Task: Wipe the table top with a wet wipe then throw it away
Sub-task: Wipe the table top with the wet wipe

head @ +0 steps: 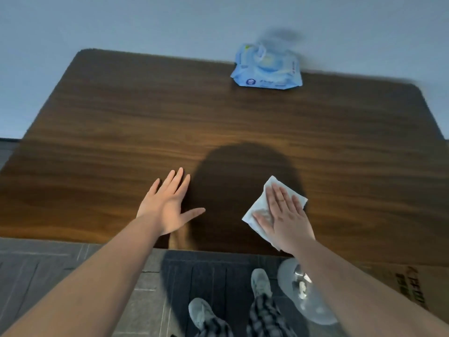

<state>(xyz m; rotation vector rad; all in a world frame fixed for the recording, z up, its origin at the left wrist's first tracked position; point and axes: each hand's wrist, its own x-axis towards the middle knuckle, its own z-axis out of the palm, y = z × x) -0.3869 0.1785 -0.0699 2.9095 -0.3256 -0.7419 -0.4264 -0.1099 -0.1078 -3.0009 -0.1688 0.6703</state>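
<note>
A white wet wipe (261,210) lies flat and crumpled on a dark wood-grain table top (145,132), near the table's front edge and to the right of centre. The right hand (284,216) presses down on it with an open palm and fingers spread straight — nothing is pinched or clenched, the wipe is simply pinned between the palm and the wood, with its corners showing beyond the fingertips and beside the thumb. The left hand (167,206) is to the left of the wipe and well apart from it, open, fingers fanned and thumb out, holding nothing; whether it touches the wood or hovers just above cannot be told. Between the two hands a rounded dark shadow (245,181) falls across the table. At the far edge of the table, right of centre, sits a blue soft pack of wet wipes (267,69), slightly blurred, its flap lid raised. Behind the table is a plain pale wall (145,23). Below the near edge is grey tiled floor (48,276), where the person's two grey sneakers (261,283) and checked trouser legs (264,314) show. Just right of the feet stands a bin lined with a clear plastic bag (308,305) — a few pale scraps lie inside — partly hidden by the right forearm. A brown cardboard box (413,283) sits at the lower right.
</note>
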